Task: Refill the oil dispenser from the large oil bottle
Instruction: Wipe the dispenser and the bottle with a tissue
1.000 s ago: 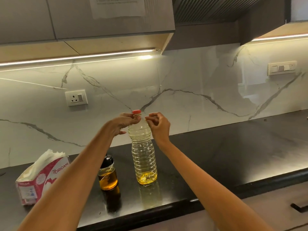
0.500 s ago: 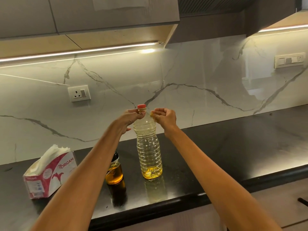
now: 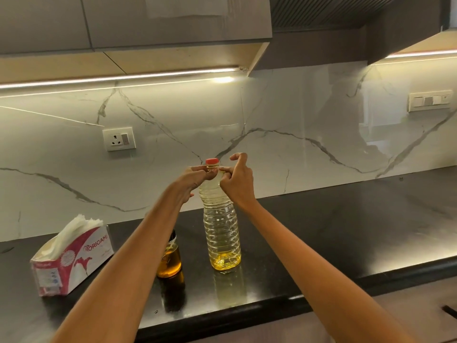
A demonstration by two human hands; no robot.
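On the black counter [image 3: 321, 233], far left, a tissue box [image 3: 74, 261] sits tilted, white tissues fanning out of its open top (the side reads ORIGAMI). Above it on the marble wall is a socket [image 3: 119, 139]. Right of the box stands the dispenser [image 3: 170, 261], a small glass bottle holding amber oil; the left forearm crosses in front of its top, so its cap is mostly hidden. Just beside it, to the right and not touching, the bottle [image 3: 221, 229] stands upright, clear and ribbed, with only a shallow pool of yellow oil at its base. Its red cap [image 3: 212, 161] is still on.

Both hands meet at the bottle's neck, just below the cap. The left hand [image 3: 191, 180] comes in from the left, fingers curled, thumb and fingertips pinching the neck. The right hand [image 3: 238, 180] comes in from the right, its lower fingers curled against the neck and pinching there, while its index finger arches up free beside the cap. Whether they pinch the neck itself or a seal ring on it cannot be told.

Far right, a switch plate [image 3: 429, 101] is set in the wall.
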